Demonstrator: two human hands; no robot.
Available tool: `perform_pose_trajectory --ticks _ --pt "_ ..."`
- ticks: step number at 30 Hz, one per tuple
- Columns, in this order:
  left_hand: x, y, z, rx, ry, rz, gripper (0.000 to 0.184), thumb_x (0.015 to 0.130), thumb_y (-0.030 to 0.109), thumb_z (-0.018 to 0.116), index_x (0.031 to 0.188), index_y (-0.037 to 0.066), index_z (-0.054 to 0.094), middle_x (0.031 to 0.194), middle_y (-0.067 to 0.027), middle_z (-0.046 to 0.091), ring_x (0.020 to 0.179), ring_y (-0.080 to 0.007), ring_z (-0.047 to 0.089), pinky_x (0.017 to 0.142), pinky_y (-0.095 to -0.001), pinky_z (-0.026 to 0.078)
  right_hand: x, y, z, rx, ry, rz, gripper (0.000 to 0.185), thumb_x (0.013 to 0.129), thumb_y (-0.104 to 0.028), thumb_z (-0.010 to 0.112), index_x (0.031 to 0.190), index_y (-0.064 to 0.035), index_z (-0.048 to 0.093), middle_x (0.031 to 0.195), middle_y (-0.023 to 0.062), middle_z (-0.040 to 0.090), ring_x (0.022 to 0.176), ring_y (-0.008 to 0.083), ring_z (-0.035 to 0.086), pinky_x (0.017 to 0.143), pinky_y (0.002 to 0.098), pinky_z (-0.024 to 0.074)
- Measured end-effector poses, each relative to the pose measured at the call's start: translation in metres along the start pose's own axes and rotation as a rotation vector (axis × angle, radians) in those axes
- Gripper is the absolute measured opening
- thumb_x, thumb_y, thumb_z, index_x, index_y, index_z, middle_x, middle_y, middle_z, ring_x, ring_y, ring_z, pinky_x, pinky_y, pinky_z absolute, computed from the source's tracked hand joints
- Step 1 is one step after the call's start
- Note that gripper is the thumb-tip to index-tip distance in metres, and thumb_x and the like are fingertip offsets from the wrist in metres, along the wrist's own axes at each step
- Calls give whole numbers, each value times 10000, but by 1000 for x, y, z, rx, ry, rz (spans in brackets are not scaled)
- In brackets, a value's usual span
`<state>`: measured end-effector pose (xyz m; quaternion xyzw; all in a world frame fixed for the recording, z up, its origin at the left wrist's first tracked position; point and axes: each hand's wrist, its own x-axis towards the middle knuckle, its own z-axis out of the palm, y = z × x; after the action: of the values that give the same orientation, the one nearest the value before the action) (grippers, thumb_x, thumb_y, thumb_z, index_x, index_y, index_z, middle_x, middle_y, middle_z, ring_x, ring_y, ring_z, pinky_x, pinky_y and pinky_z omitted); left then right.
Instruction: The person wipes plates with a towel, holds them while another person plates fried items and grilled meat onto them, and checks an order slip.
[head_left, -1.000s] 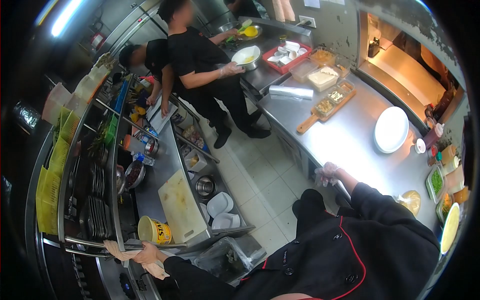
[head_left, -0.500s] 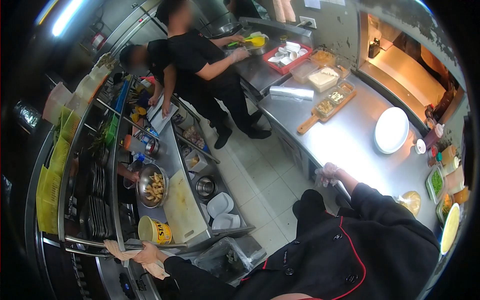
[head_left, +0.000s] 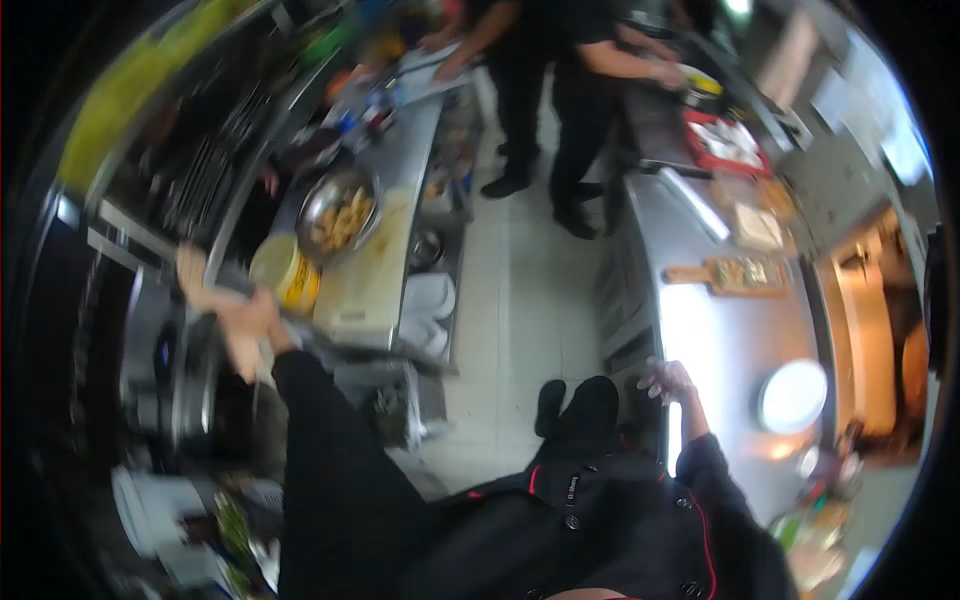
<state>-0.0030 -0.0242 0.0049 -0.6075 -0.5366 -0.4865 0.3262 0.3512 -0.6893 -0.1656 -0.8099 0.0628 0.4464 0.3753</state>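
My left hand [head_left: 250, 312] is closed on a light, peach-coloured cloth [head_left: 198, 285] at the left, beside the end of the prep counter. Just beyond it stand a yellow tub [head_left: 285, 272] and a metal bowl [head_left: 316, 212] of pale golden food pieces [head_left: 348, 220]. A cream cutting board [head_left: 372, 285] lies alongside them. My right hand [head_left: 668, 381], in a clear plastic glove, is by the near edge of the steel counter [head_left: 690, 335]. Its fingers look bent but are blurred, and I cannot make out anything in them.
Two people in black [head_left: 512, 90] stand at the far end of the tiled aisle [head_left: 505, 300]. On the right counter are a wooden board [head_left: 688, 273] with food containers, white plates [head_left: 793, 396], a wrap roll [head_left: 695, 204] and a red tray [head_left: 760, 168]. A lined bin [head_left: 395, 405] stands at left.
My view has swung left and down, blurring the scene. My left hand still grips the cloth, now pulled up nearer its counter end. My right hand stays by the right counter's edge.
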Motion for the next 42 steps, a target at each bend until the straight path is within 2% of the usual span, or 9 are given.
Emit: perform_pose_trajectory --ticks 2,8,12,17,26,32,35,37,42 --pt "-3 15 -19 147 -107 -120 678 505 440 706 932 -67 562 880 -242 588 781 -417 577 680 -505 458 -3 5 -9 -8 39 -13 550 839 -453 504 580 28 570 496 147 567 309 193 451 276 334 364" --pt "4 -13 37 108 174 -96 756 484 506 717 918 -90 551 934 -264 560 865 -412 550 747 -506 442 -26 -19 13 174 -19 50 480 868 -391 493 779 71 582 661 178 622 351 161 436 272 295 300" --pt "17 -4 6 27 -415 -147 460 640 351 680 871 -29 566 750 -191 583 706 -354 579 625 -462 463 -27 -18 15 40 -1 -14 397 862 -368 488 754 -7 616 660 135 629 407 170 501 335 303 385" --pt "3 -19 68 -117 -312 104 464 653 308 670 937 -32 531 844 -197 546 790 -359 543 690 -461 433 -26 -8 12 -86 124 0 464 825 -477 510 724 -49 661 616 89 633 430 167 547 397 288 457" --pt "-14 -16 48 -72 -360 81 498 676 229 652 1055 -36 467 1012 -209 481 941 -367 480 808 -460 379 -32 19 -2 305 70 -278 333 844 -340 526 785 -49 679 617 75 625 471 147 557 432 294 479" --pt "-23 -19 19 -17 -371 52 537 692 177 641 1133 -39 424 1124 -217 437 1043 -373 438 887 -459 343 -53 79 -85 448 730 -462 172 796 -135 540 821 -37 680 671 59 642 565 124 593 538 265 475" --pt "-27 -18 -3 -9 -345 43 561 699 151 635 1173 -40 403 1180 -220 415 1093 -375 416 926 -458 325 -53 146 -154 0 1433 -280 209 800 -231 559 902 -65 637 746 142 639 704 286 623 669 385 487" --pt "-38 -15 -28 -20 -311 33 578 704 134 631 1199 -41 389 1218 -223 400 1127 -377 402 952 -458 313 -53 212 -195 -66 1541 -366 359 719 -196 611 1043 -43 583 1041 170 598 995 300 564 846 386 445" --pt "-150 64 -165 -330 -481 115 624 717 90 621 1265 -43 353 1311 -229 364 1211 -382 367 1018 -457 283 -88 233 -221 -545 1301 376 489 749 -382 579 1094 -36 597 1166 136 570 1151 253 479 994 334 341"
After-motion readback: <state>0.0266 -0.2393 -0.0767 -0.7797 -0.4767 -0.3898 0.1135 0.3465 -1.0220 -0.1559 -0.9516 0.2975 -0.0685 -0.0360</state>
